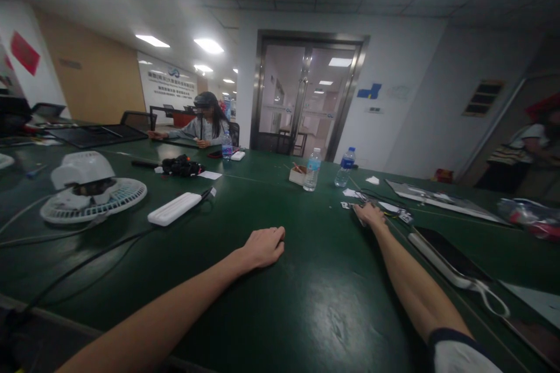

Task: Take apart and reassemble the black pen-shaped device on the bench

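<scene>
**On the green table: both hands down, right one at the small tags**

On the table [306, 315] in front of me, my left hand [262, 247] lies palm down. Fingers loosely curled, about half open, nothing in it, nothing close by but bare tabletop.

My right hand [371, 214] is stretched further out, palm down, fingers reaching forward onto a scatter of small tags [346, 205]. Fingertips touch or cover some of them. Can't tell if anything is pinched under the fingers; too small and blurred. The tags lie right of table centre, just beside and ahead of that hand, and one more sits at its right.

Right of my right forearm: a dark flat slab [455, 253] in a long white edge, near the arm and running along it, with a white cord loop [494, 300] at its near end. Beyond that is a grey flat panel [437, 198], and a plastic bag [529, 215] at the far right.

Left of my left hand, well apart: a white power strip [174, 208] with black cable running off it, then a white fan [94, 189] lying face down.

Mid-table, past the hands: two water bottles [312, 169], upright, with a small box [298, 175] touching the left one. Further left is a black bundle [181, 165].

Across the table sits a person with a headset [205, 125], hands on the table. Another person [534, 145] stands at the right edge. A glass door [306, 99] is behind.
</scene>
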Motion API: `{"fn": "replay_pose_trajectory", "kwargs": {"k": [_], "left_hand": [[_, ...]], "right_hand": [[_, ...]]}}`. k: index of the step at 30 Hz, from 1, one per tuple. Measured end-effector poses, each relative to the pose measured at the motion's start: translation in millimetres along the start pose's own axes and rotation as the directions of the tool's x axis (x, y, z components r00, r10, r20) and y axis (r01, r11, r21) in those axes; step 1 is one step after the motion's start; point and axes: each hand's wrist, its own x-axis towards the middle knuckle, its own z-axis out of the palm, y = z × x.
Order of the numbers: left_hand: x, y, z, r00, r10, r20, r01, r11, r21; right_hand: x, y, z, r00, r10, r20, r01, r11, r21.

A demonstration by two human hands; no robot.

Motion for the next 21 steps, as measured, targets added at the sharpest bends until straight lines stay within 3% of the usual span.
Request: {"fn": "replay_pose_trajectory", "kwargs": {"k": [15,21], "left_hand": [[0.5,-2.2,1.0,1.000,0.015,-0.015,-0.015,1.000,0.011],[2.5,-4.7,4.8,1.000,0.018,-0.021,-0.017,1.000,0.019]], "right_hand": [[-3.6,-1.0,-3.1,0.999,0.012,-0.046,-0.010,0.999,0.037],[-6.2,-2.3,-4.3,1.000,-0.020,0.004,0.020,1.000,0.003]]}}
